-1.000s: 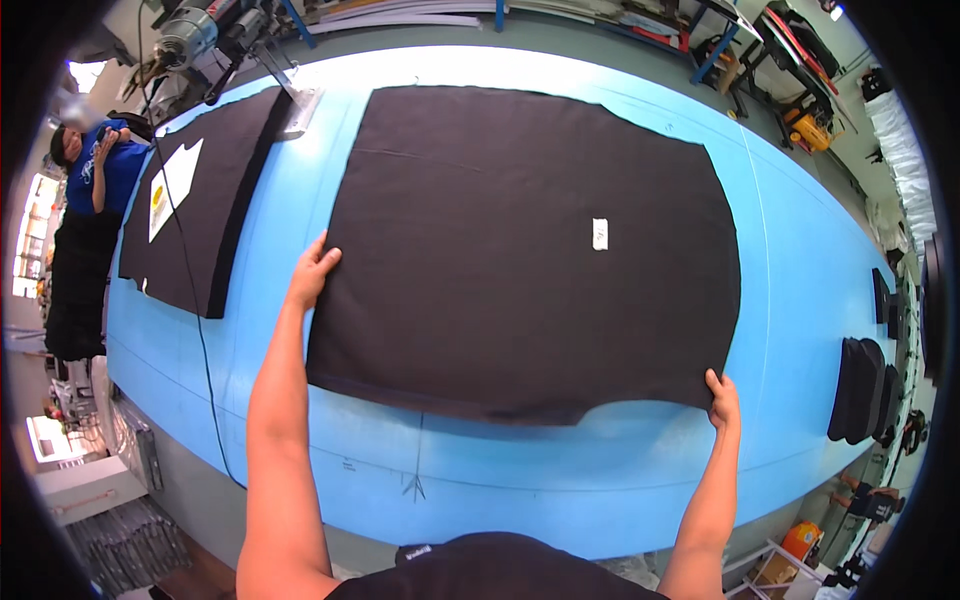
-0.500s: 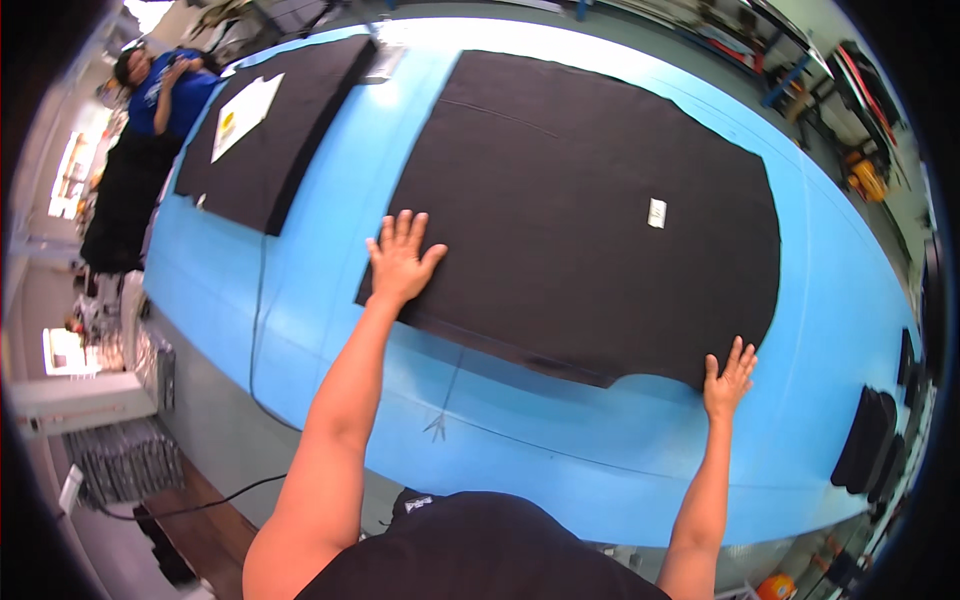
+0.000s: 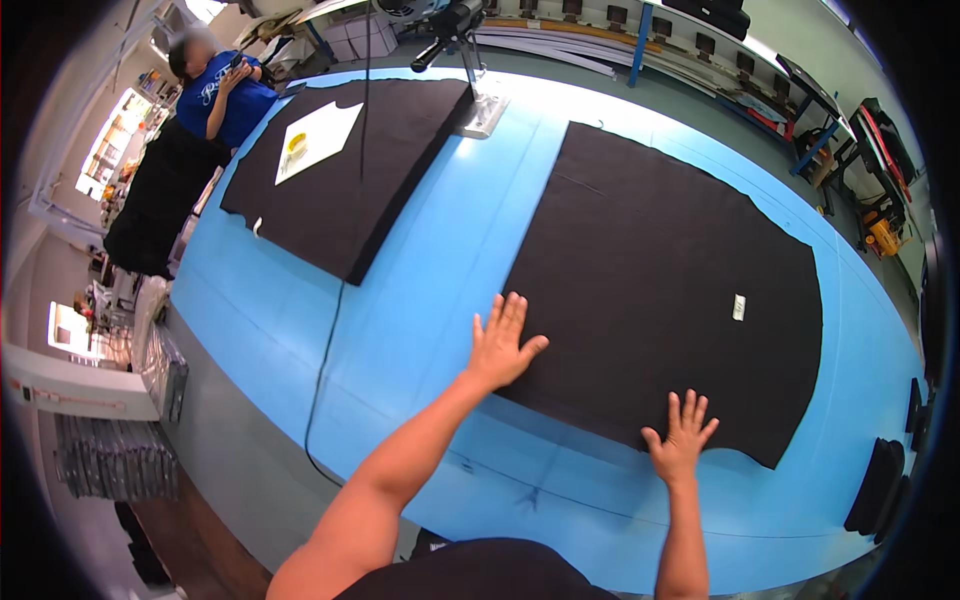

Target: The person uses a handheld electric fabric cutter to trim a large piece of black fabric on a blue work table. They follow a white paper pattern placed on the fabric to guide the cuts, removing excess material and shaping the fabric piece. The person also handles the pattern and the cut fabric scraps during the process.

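Observation:
A large black fabric panel [image 3: 650,280] lies flat on the blue table [image 3: 420,330]. My left hand [image 3: 502,345] rests with fingers spread on its near left corner. Palm down at the near edge, beside the curved notch, is my right hand [image 3: 680,435], its fingers also spread. Neither hand holds anything. A small white label [image 3: 739,307] sits on the right part of the panel.
To the left lies a thick stack of black fabric [image 3: 390,170] with a white sheet [image 3: 330,135] and a yellow tape roll [image 3: 297,144] on it. A cutting machine [image 3: 485,110] stands behind. A black cable [image 3: 322,380] crosses the table. A person [image 3: 215,100] stands far left. Black pieces [image 3: 875,485] lie right.
My right hand has moved left along the panel's near edge, from the right corner to the notch. My left hand stays on the left corner. The view has shifted left and up.

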The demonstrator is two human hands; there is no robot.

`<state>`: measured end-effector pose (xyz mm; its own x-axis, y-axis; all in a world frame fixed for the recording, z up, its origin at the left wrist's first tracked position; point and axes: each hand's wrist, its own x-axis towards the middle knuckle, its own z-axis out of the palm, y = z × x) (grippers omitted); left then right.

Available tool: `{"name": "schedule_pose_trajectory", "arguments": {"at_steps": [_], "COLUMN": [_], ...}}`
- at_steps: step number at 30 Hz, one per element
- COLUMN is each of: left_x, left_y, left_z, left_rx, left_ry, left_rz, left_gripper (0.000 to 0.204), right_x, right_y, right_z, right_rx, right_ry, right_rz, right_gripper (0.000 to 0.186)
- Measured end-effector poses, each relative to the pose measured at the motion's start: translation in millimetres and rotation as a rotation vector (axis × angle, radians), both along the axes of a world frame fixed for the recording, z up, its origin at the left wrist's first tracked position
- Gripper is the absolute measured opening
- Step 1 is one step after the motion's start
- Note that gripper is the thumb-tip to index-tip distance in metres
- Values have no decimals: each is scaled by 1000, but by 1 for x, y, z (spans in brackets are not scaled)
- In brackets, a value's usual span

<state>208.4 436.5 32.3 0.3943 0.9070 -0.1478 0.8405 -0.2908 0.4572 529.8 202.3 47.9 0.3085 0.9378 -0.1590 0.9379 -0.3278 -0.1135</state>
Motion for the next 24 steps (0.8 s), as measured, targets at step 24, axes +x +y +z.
{"name": "schedule_pose_trajectory", "arguments": {"at_steps": [24], "left_x": [-476], "left_y": [105], "left_z": [-67], "left_rx": [317], "left_ry": [-140], "left_rz": [313], "left_gripper": [44], "right_x": [-309], "right_y": [791], "right_z": [153], "right_rx": [427], "right_ry": [1313], "right_rz": [-301], "right_gripper": [49]}}
